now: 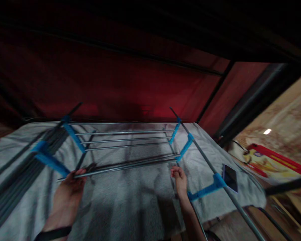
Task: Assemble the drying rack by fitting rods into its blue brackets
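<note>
A rack of thin metal rods (130, 131) with blue plastic brackets (206, 190) rests on a grey blanket. My left hand (69, 189) is closed around the left end of a metal rod (120, 168), beside a blue bracket (51, 161). This rod runs across to the right side, close to another bar behind it. My right hand (179, 179) is just below the rod's right end, its fingers curled in. Blur hides whether anything is between those fingers.
Several loose metal rods (27, 170) lie bundled at the left. A phone (230, 178) sits on the grey blanket (140, 207) to the right. A red and yellow package (273, 164) is beyond it. Red fabric (130, 80) with dark poles rises at the back.
</note>
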{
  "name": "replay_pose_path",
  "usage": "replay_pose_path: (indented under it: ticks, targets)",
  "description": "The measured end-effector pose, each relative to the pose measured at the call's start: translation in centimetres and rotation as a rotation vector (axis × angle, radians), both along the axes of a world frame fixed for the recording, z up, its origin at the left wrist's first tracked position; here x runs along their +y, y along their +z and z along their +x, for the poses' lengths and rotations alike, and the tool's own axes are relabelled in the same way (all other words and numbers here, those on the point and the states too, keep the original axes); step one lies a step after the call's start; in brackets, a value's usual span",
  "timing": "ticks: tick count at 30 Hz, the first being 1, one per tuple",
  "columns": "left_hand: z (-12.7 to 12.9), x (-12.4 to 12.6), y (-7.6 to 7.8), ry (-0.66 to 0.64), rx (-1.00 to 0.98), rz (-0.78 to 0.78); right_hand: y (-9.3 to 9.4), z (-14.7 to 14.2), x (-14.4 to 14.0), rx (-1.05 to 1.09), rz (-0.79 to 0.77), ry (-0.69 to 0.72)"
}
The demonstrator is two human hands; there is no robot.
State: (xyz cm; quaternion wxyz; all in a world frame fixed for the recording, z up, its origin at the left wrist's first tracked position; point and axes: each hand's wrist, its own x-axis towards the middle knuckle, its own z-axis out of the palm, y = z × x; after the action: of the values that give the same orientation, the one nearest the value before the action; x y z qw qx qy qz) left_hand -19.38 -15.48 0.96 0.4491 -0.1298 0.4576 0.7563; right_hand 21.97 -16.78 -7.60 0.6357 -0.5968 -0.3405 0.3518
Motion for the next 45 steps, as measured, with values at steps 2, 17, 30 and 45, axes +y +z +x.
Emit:
replay_pose_path:
  ticks: [2, 17, 30, 45]
  targets:
    - [0.1, 0.0, -0.4, -0.037, 0.065, 0.046, 0.6, -0.3, -0.3, -0.285, 0.075, 0.05]
    - [0.6, -0.8, -2.4, -0.015, 0.257, 0.116, 5.1, -14.1, 4.2, -1.432, 0.49, 0.756]
    - [-2.2, -1.1, -6.9, 0.272, 0.92, -0.089, 6.3, -16.3, 6.4, -1.61, 0.27, 0.956]
    - [-5.1, 1.5, -5.6, -0.046, 0.888, 0.145, 5.6, -16.4, 6.8, -1.659, 0.203, 0.983]
